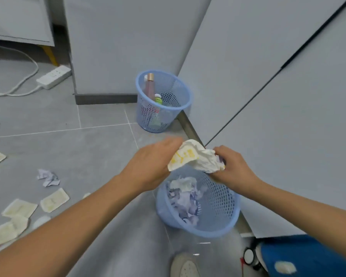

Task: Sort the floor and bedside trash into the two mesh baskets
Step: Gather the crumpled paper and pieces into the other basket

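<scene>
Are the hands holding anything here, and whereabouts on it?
Yes. Both hands hold a crumpled white wad of paper above the near basket: left hand at its left end, right hand at its right end.

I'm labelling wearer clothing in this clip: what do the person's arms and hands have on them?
Nothing visible. Both forearms are bare as far as the frame shows, with no sleeves. The left hand and right hand wear no gloves; no watch, ring or bracelet shows.

Even, soft indoor light with a cool grey cast fills the scene; shadows are faint. The whole picture is slightly soft, and wide-angle distortion bends the grey tiled floor [48,120] lines and stretches the edges.
</scene>
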Available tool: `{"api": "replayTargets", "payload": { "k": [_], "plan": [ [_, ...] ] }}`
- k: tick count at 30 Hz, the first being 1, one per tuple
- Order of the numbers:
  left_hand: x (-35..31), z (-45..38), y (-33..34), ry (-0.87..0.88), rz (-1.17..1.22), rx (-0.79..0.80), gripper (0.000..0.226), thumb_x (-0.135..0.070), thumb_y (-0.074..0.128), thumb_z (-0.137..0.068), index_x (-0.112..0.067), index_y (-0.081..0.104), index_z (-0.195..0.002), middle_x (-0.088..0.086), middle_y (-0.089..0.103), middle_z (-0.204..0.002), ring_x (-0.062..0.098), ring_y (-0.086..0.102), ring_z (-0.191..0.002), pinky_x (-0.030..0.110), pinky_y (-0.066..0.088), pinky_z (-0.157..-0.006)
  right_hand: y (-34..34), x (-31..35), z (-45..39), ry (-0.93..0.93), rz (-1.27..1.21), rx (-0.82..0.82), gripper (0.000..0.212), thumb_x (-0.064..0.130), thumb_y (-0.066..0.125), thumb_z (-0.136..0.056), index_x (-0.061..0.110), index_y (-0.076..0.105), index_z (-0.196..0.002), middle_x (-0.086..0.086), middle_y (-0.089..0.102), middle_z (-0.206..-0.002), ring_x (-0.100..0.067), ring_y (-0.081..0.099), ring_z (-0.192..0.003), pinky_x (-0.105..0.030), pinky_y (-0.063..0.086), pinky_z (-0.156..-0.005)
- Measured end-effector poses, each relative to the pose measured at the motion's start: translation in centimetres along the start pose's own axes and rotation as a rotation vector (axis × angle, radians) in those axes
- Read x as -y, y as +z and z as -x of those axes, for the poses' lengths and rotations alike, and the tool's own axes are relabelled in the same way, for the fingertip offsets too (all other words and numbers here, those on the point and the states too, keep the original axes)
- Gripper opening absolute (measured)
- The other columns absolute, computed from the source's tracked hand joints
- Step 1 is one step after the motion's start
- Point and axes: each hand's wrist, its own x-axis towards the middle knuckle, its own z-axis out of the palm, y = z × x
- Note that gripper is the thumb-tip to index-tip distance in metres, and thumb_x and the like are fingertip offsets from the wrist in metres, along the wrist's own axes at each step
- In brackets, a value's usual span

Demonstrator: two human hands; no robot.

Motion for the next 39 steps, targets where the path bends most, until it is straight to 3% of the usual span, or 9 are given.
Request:
{"api": "replayTargets", "payload": {
  "k": [3,6,11,15,19,26,31,36,39],
  "plan": [
    [-2.0,-1.3,3.1,-0.023,-0.285,0.168,0.04,-0.014,0.06,-0.091,-0.026,0.038,-0.122,0.002,0.051,-0.113,0.031,0.06,-0.095,0.037,0.035,-0.061,1.8,-3.6,1.8,0.056,0.026,0.017,0.03,0.033,0.082,-0.073,0.035,0.053,-0.076,0.01,0.051,-0.077,-0.004,0.051,-0.07,-0.017,0.033,-0.06],
    [-2.1,-0.4,4.8,-0.082,-0.39,0.262,0.041,-0.015,0.059,-0.088,-0.023,0.042,-0.124,0.004,0.052,-0.115,0.03,0.056,-0.1,0.036,0.034,-0.062,3.0,-5.1,2.5,0.091,0.055,0.097,0.028,0.036,0.079,-0.068,0.03,0.061,-0.089,0.014,0.054,-0.091,-0.004,0.053,-0.082,-0.025,0.038,-0.07],
    [-1.5,1.6,5.3,-0.06,-0.292,0.158,0.048,-0.024,0.059,-0.077,-0.026,0.054,-0.125,-0.002,0.055,-0.114,0.023,0.048,-0.107,0.033,0.044,-0.055,3.3,-4.0,3.1,0.078,0.247,0.337,0.06,0.058,0.074,-0.067,0.037,0.057,-0.121,0.011,0.049,-0.119,-0.013,0.047,-0.108,-0.031,0.045,-0.09],
    [-0.4,5.7,2.6,-0.053,-0.197,-0.025,0.044,-0.034,0.051,-0.073,-0.024,0.061,-0.114,-0.005,0.056,-0.108,0.019,0.051,-0.1,0.034,0.05,-0.052,2.9,0.7,2.3,-0.068,0.276,0.116,0.039,0.044,0.065,-0.078,0.034,0.059,-0.115,0.015,0.05,-0.111,-0.015,0.055,-0.103,-0.039,0.053,-0.079],
    [5.5,13.0,0.4,-0.338,-0.172,-0.14,0.026,-0.033,0.052,-0.082,-0.023,0.062,-0.105,-0.007,0.058,-0.098,0.019,0.056,-0.096,0.039,0.052,-0.058,5.8,8.1,-1.2,-0.267,0.126,0.04,0.028,0.02,0.07,-0.082,0.023,0.061,-0.108,0.007,0.052,-0.102,-0.015,0.058,-0.093,-0.042,0.053,-0.081],
    [11.0,29.5,-1.3,-0.822,-0.269,-0.26,0.027,-0.04,0.061,-0.09,-0.027,0.064,-0.113,-0.007,0.062,-0.107,0.022,0.054,-0.107,0.035,0.049,-0.066,19.3,18.5,-1.6,-0.416,-0.018,0.316,0.043,0.032,0.066,-0.082,0.026,0.055,-0.123,0.001,0.049,-0.12,-0.022,0.058,-0.106,-0.045,0.053,-0.088],
    [9.6,37.6,0.9,-0.913,-0.29,-0.082,0.061,-0.068,0.056,-0.085,-0.035,0.053,-0.136,-0.003,0.05,-0.126,0.025,0.049,-0.112,0.037,0.047,-0.076,28.5,19.7,0.7,-0.266,0.131,0.624,0.073,0.03,0.073,-0.08,0.034,0.04,-0.145,-0.005,0.03,-0.147,-0.038,0.04,-0.129,-0.046,0.045,-0.105],
    [6.9,42.4,3.9,-0.952,-0.334,0.04,0.087,-0.087,0.048,-0.078,-0.043,0.037,-0.152,0.007,0.038,-0.155,0.033,0.037,-0.14,0.047,0.045,-0.096,33.1,17.7,-0.5,-0.148,0.243,0.655,0.081,0.023,0.07,-0.079,0.038,0.034,-0.15,-0.009,0.016,-0.155,-0.043,0.03,-0.136,-0.047,0.042,-0.105],
    [5.9,43.6,6.2,-0.851,-0.3,0.117,0.087,-0.086,0.046,-0.081,-0.048,0.027,-0.157,0.009,0.031,-0.162,0.037,0.031,-0.146,0.048,0.041,-0.103,33.9,16.0,-1.7,-0.148,0.332,0.598,0.07,0.022,0.068,-0.081,0.037,0.04,-0.144,-0.009,0.026,-0.145,-0.038,0.03,-0.129,-0.05,0.048,-0.099]
  ]
}}
